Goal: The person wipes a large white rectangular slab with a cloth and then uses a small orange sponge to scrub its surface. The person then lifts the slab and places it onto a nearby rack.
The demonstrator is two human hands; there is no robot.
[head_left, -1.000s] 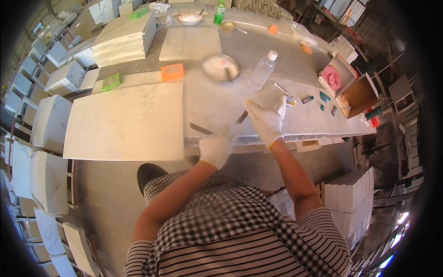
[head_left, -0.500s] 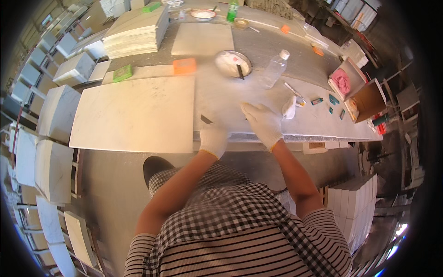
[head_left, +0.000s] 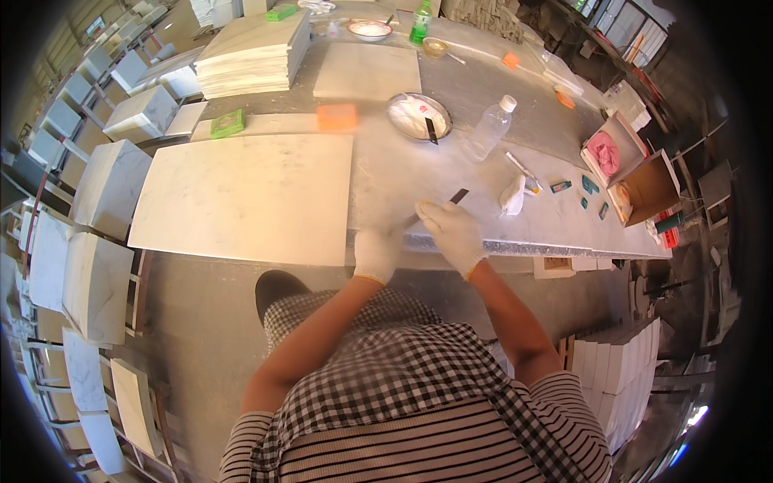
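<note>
A narrow dark flat blade (head_left: 460, 196) slants up to the right between my hands, just above the table's front edge. My left hand (head_left: 378, 253), in a white knitted glove, is closed at the blade's lower end. Gloved the same way, my right hand (head_left: 452, 235) pinches the blade along its middle, so part of it is hidden under the fingers. Left of them, a large pale stone slab (head_left: 241, 197) lies flat and overhangs the front edge. Beyond my hands is a metal bowl (head_left: 448, 121) of white paste with a dark-handled spreader (head_left: 431, 131) in it.
A clear plastic bottle (head_left: 489, 131) stands right of the bowl, near a white cloth (head_left: 512, 196) and a marker-like stick (head_left: 523, 171). Farther right are small teal pieces (head_left: 589, 184) and an open cardboard box (head_left: 654, 189). Orange (head_left: 336, 117) and green (head_left: 228, 123) blocks sit behind the slab.
My left hand's blade has swung from pointing up-left to slanting up-right, and my right hand has come onto it. The hands are closer together; the whole view has shifted slightly.
</note>
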